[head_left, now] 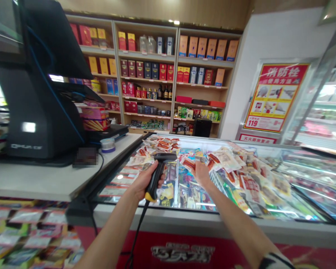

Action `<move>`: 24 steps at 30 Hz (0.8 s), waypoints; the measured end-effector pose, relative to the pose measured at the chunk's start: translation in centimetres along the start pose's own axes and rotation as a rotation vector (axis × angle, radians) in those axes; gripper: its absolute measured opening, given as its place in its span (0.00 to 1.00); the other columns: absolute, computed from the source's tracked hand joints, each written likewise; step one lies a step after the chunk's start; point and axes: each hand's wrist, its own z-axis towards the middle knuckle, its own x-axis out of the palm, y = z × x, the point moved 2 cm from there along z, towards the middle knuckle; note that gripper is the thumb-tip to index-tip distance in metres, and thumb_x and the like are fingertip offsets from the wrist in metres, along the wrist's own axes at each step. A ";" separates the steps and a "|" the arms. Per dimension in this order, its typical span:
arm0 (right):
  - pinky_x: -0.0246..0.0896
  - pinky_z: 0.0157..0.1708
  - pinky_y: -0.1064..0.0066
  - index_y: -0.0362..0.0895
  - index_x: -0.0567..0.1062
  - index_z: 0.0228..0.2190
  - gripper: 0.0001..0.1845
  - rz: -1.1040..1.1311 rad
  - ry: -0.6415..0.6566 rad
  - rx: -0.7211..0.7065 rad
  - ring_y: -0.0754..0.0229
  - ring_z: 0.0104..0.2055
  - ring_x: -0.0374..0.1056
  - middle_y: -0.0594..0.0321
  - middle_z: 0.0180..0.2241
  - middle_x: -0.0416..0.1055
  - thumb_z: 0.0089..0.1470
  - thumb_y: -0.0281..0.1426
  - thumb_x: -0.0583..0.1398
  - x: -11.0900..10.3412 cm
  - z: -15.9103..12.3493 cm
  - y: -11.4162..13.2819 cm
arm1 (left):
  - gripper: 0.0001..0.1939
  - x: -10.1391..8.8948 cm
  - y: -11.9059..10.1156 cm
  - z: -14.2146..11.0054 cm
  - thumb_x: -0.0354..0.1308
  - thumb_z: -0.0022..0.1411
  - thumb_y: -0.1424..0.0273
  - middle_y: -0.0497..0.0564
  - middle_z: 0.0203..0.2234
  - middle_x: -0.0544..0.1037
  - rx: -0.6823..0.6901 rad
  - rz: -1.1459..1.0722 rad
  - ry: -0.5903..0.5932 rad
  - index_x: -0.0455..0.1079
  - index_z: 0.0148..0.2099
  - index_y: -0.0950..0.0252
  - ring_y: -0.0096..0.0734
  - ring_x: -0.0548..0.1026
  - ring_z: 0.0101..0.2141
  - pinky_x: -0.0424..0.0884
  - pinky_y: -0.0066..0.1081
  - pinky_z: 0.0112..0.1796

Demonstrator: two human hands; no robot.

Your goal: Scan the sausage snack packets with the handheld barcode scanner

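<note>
My left hand (pixel 143 182) is wrapped round the handle of a black and yellow barcode scanner (pixel 156 175), its cable hanging down towards me. The scanner's head points to the right, at a small clear packet of reddish sausage (pixel 188 163). That packet is pinched in my right hand (pixel 202 174), whose fingertips are partly hidden. Both hands are above the glass top of a chest freezer (pixel 184 216). Similar sausage packets lie in a pile (pixel 164 144) at the far left of the glass and in a larger heap (pixel 249 177) on the right.
A counter (pixel 53 181) on the left bears a black checkout terminal (pixel 42 112) and a small round tub (pixel 108 145). Snack racks (pixel 30 231) stand below it. Shelves of boxed bottles (pixel 147 70) line the back wall. A red fire-hydrant sign (pixel 276 97) hangs at the right.
</note>
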 end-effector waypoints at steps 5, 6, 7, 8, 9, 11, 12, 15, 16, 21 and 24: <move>0.54 0.32 0.71 0.42 0.62 0.37 0.12 0.161 0.031 -0.028 0.60 0.33 0.64 0.57 0.33 0.67 0.51 0.35 0.47 0.9 0.1 0.5 | 0.17 0.8 0.3 0.4 0.50 0.51 0.58 0.48 0.17 0.67 -0.024 -0.002 0.013 0.63 0.34 0.69 0.20 0.64 0.15 0.60 0.21 0.15; 0.54 0.33 0.71 0.42 0.62 0.37 0.13 0.184 0.010 -0.030 0.60 0.35 0.64 0.57 0.34 0.67 0.51 0.35 0.48 0.9 0.2 0.7 | 0.17 0.9 0.3 0.4 0.49 0.52 0.58 0.48 0.17 0.67 -0.028 -0.001 0.011 0.63 0.34 0.69 0.20 0.64 0.15 0.60 0.21 0.15; 0.55 0.34 0.71 0.42 0.62 0.38 0.13 0.201 -0.006 -0.022 0.59 0.36 0.64 0.56 0.34 0.67 0.51 0.35 0.48 0.9 0.3 0.9 | 0.17 0.9 0.2 0.3 0.49 0.52 0.58 0.48 0.17 0.67 -0.029 -0.002 0.010 0.63 0.34 0.68 0.20 0.64 0.15 0.59 0.21 0.15; 0.55 0.35 0.71 0.42 0.62 0.38 0.14 0.216 -0.015 -0.006 0.59 0.37 0.63 0.56 0.35 0.67 0.49 0.35 0.50 0.9 0.3 0.9 | 0.17 0.9 0.1 0.3 0.49 0.52 0.58 0.48 0.17 0.67 -0.029 -0.003 0.011 0.63 0.34 0.68 0.20 0.64 0.15 0.59 0.21 0.15; 0.55 0.35 0.70 0.41 0.62 0.38 0.15 0.229 -0.017 0.012 0.58 0.37 0.63 0.56 0.36 0.67 0.48 0.35 0.51 0.8 0.4 0.9 | 0.17 0.9 0.1 0.3 0.49 0.52 0.58 0.48 0.17 0.67 -0.028 -0.004 0.013 0.63 0.34 0.68 0.20 0.64 0.15 0.59 0.21 0.15; 0.55 0.36 0.70 0.41 0.63 0.38 0.17 0.262 -0.010 0.039 0.58 0.38 0.63 0.55 0.37 0.66 0.44 0.33 0.54 0.8 0.4 0.6 | 0.16 1.0 0.0 0.4 0.48 0.53 0.58 0.47 0.17 0.67 -0.030 -0.005 0.019 0.63 0.34 0.68 0.20 0.64 0.15 0.59 0.21 0.15; 0.55 0.37 0.70 0.41 0.63 0.39 0.17 0.279 -0.007 0.047 0.58 0.38 0.63 0.56 0.37 0.66 0.43 0.31 0.55 0.8 0.4 0.4 | 0.17 1.0 0.0 0.4 0.48 0.52 0.58 0.47 0.17 0.67 -0.031 -0.004 0.021 0.63 0.34 0.68 0.20 0.64 0.15 0.59 0.21 0.16; 0.55 0.36 0.69 0.41 0.63 0.38 0.17 0.327 -0.027 0.067 0.58 0.38 0.63 0.57 0.36 0.67 0.43 0.27 0.53 0.8 0.4 -0.5 | 0.17 1.2 0.1 0.6 0.49 0.52 0.58 0.47 0.17 0.66 -0.026 0.004 0.030 0.62 0.34 0.68 0.20 0.64 0.15 0.59 0.21 0.16; 0.55 0.36 0.69 0.42 0.63 0.38 0.16 0.351 -0.045 0.070 0.58 0.37 0.63 0.58 0.36 0.67 0.43 0.26 0.52 0.8 0.4 -0.8 | 0.17 1.3 0.2 0.7 0.49 0.52 0.58 0.47 0.17 0.66 -0.024 0.005 0.036 0.62 0.35 0.68 0.20 0.64 0.15 0.59 0.21 0.16; 0.56 0.33 0.69 0.41 0.61 0.40 0.15 0.474 -0.101 0.105 0.58 0.33 0.65 0.57 0.33 0.68 0.48 0.32 0.48 0.7 0.4 -1.7 | 0.18 2.0 0.2 0.6 0.47 0.53 0.57 0.48 0.17 0.66 -0.048 -0.027 0.124 0.63 0.36 0.68 0.19 0.63 0.15 0.59 0.21 0.16; 0.56 0.33 0.68 0.40 0.61 0.40 0.17 0.500 -0.118 0.131 0.57 0.33 0.64 0.56 0.33 0.68 0.48 0.34 0.48 0.6 0.4 -1.9 | 0.19 2.7 0.1 0.4 0.47 0.53 0.57 0.47 0.17 0.65 -0.066 -0.055 0.170 0.63 0.36 0.68 0.19 0.63 0.15 0.59 0.20 0.16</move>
